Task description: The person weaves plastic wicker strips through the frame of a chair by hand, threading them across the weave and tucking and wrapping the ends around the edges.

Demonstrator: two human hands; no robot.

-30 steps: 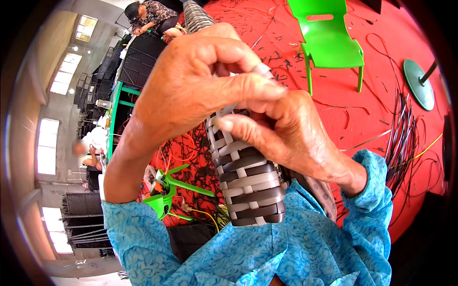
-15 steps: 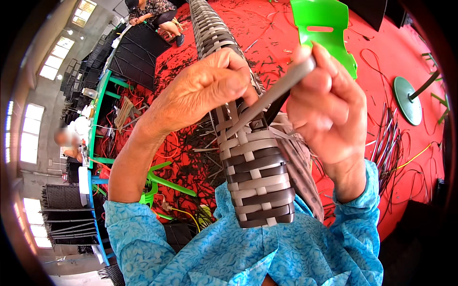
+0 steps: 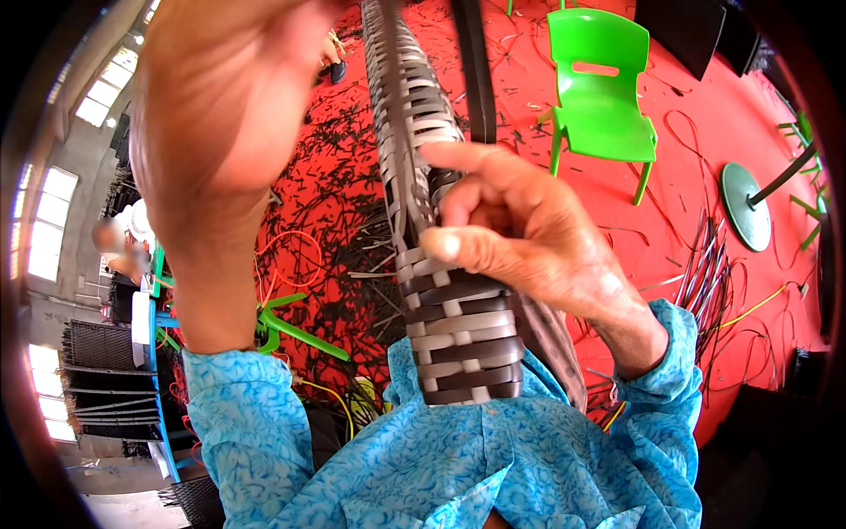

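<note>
A long woven piece [image 3: 465, 335] of flat grey and dark brown strips runs from my lap to the far top of the view. My right hand [image 3: 538, 234] rests over it, open, thumb and index finger apart at a gap in the weave; the other fingers curl. From that gap a dark flat strip [image 3: 397, 115] runs upward out of view. A second dark strip [image 3: 476, 75] hangs just right of it. My left hand [image 3: 229, 97] is raised large and blurred at the upper left, its fingers smeared or cut off by the top edge.
A green plastic chair [image 3: 604, 88] stands on the red floor [image 3: 617, 264] at the far right, near a round green base [image 3: 746, 207] with a pole. Bundled loose strips [image 3: 705, 273] lie at the right. Dark scraps litter the left floor. Black woven panels [image 3: 106, 357] and a person are at the far left.
My left hand has risen from the weave toward the upper left. My right hand has come down and left onto the weave, and no longer holds up the grey strip.
</note>
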